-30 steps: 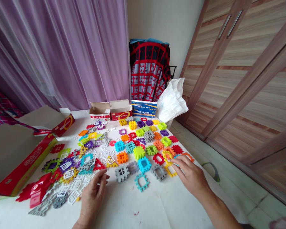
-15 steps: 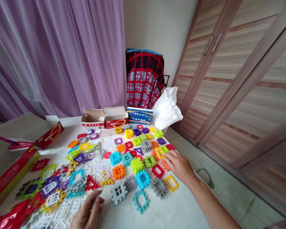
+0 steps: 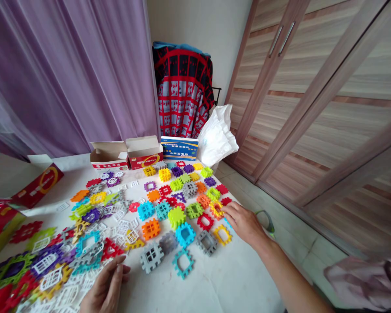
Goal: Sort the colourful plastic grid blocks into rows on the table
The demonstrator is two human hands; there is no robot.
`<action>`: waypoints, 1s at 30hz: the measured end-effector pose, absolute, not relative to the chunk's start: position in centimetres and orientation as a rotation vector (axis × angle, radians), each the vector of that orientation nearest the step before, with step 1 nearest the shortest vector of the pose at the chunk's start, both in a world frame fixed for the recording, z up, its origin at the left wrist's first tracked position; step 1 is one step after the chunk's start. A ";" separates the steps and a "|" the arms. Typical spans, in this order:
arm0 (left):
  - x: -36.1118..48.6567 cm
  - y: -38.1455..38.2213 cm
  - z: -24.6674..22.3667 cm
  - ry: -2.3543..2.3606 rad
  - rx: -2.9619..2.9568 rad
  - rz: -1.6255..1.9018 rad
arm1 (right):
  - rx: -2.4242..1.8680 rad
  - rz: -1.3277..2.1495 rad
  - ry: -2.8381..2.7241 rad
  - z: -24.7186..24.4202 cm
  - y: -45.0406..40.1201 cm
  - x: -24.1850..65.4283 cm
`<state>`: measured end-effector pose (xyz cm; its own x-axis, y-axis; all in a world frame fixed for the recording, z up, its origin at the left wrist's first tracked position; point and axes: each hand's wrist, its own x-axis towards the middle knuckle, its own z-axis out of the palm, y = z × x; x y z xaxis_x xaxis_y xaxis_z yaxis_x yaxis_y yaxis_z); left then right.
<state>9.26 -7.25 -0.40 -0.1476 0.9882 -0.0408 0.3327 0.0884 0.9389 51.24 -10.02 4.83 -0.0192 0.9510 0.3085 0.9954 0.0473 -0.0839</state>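
Near the right side of the table, my right hand (image 3: pixel 243 222) reaches over the interlocking blocks. Its fingertips pinch the edge of a yellow and orange interlocking block (image 3: pixel 217 210); part of the grip is hidden behind the fingers. A bit of a blue piece (image 3: pixel 228 223) peeks out under this hand. My left hand (image 3: pixel 104 284) rests on the table at the lower left, loosely curled with nothing visible in it. White lattice pieces (image 3: pixel 68 295) lie beside it. Close by are a grey window block (image 3: pixel 151 257), a teal frame piece (image 3: pixel 183 263) and a yellow frame piece (image 3: pixel 222 235).
Small red boxes (image 3: pixel 144 161) and a blue box (image 3: pixel 179 149) stand along the back. A white bag (image 3: pixel 217 137) is at the back right corner. A large open box (image 3: pixel 39 184) sits on the left. Wooden wardrobe doors (image 3: pixel 299 108) rise beyond the table's right edge.
The view has turned right, so everything sits further left in the picture. At my right hand's fingertips, orange now shows together with the yellow piece. My left hand stays resting on the table.
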 end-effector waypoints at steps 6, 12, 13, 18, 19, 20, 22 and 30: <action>10.1 -7.5 0.5 1.650 1.419 1.053 | -2.030 -0.112 -2.166 5.0 -15.1 50.9; 10.0 -7.7 0.0 1.643 1.506 1.060 | -2.139 -0.099 -2.300 4.9 -16.1 49.6; 9.9 -7.7 -0.1 1.640 1.521 1.057 | -2.154 -0.098 -2.302 4.9 -16.0 49.5; 9.8 -7.9 -0.3 1.641 1.552 1.069 | -2.202 -0.062 -2.295 4.7 -15.5 49.3; 9.8 -7.8 -0.3 1.634 1.553 1.064 | -2.206 -0.052 -2.295 4.7 -15.4 49.4; 9.7 -7.8 -0.4 1.624 1.557 1.051 | -2.209 -0.044 -2.293 4.6 -15.4 49.4; 9.5 -7.6 -0.5 1.605 1.567 1.028 | -2.208 -0.034 -2.289 4.7 -15.3 49.4; 9.6 -7.7 -0.6 1.574 1.550 1.074 | -2.142 -0.063 -2.240 4.8 -15.7 49.4</action>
